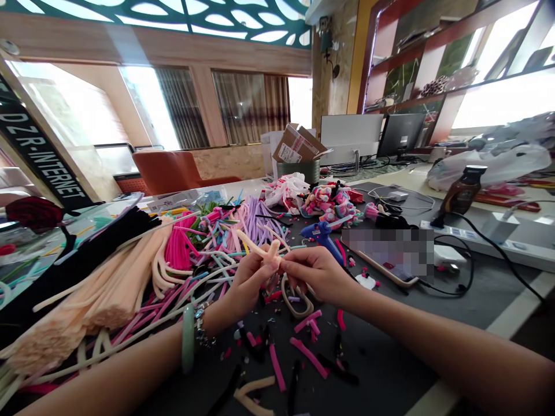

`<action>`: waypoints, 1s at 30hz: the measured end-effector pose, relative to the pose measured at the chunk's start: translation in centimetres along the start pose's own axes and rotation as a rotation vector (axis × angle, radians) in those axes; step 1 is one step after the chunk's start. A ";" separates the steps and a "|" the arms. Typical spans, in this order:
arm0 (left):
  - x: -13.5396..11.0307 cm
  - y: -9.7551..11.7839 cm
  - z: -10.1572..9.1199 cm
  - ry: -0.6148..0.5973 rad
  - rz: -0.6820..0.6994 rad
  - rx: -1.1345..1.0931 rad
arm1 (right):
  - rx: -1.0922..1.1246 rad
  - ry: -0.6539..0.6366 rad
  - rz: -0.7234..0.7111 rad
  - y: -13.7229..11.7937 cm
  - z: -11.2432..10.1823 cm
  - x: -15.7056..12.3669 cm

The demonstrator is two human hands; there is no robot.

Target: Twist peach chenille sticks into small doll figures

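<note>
Left hand (251,277) and right hand (318,270) both pinch peach fuzzy pipe-cleaner piece (271,252) at fingertips, likely steadying its join. Piece is above dark-grey tabletop (377,375); blue plastic glue gun (321,233) lies near, presumably for reach.

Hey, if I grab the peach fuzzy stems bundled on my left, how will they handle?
The peach fuzzy stems likely feel light for their bulk, since they look thin and fluffy. They probably bend and hold a shape: a similar tan piece lies bent near the bottom of the view. Several stems splay outward, so a few might slide loose.
</note>
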State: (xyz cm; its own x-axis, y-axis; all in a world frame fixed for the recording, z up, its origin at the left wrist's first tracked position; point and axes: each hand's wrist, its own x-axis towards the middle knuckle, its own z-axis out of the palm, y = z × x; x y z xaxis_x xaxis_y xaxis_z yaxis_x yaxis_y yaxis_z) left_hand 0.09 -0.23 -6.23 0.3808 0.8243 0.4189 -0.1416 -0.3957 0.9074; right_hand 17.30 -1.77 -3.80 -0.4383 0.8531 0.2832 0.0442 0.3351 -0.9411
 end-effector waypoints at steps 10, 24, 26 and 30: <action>0.5 1.1 0.2 -0.030 0.176 0.304 | 0.196 -0.026 0.081 -0.4 0.0 0.2; 1.0 0.9 -0.1 0.061 0.494 0.600 | 0.319 -0.051 0.132 -0.6 -0.2 0.4; 0.8 0.9 -0.3 0.046 0.530 0.684 | 0.348 -0.058 0.138 -0.5 -0.2 0.4; 0.5 0.8 -0.7 0.039 0.606 0.768 | 0.414 -0.080 0.149 -0.6 -0.3 0.4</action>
State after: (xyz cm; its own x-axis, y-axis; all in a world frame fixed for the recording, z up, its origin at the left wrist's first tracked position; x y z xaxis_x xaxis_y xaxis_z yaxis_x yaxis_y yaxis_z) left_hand -0.45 0.21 -5.29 0.4074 0.4013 0.8203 0.3356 -0.9012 0.2743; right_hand 17.36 -1.52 -3.11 -0.5229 0.8409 0.1393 -0.2445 0.0086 -0.9696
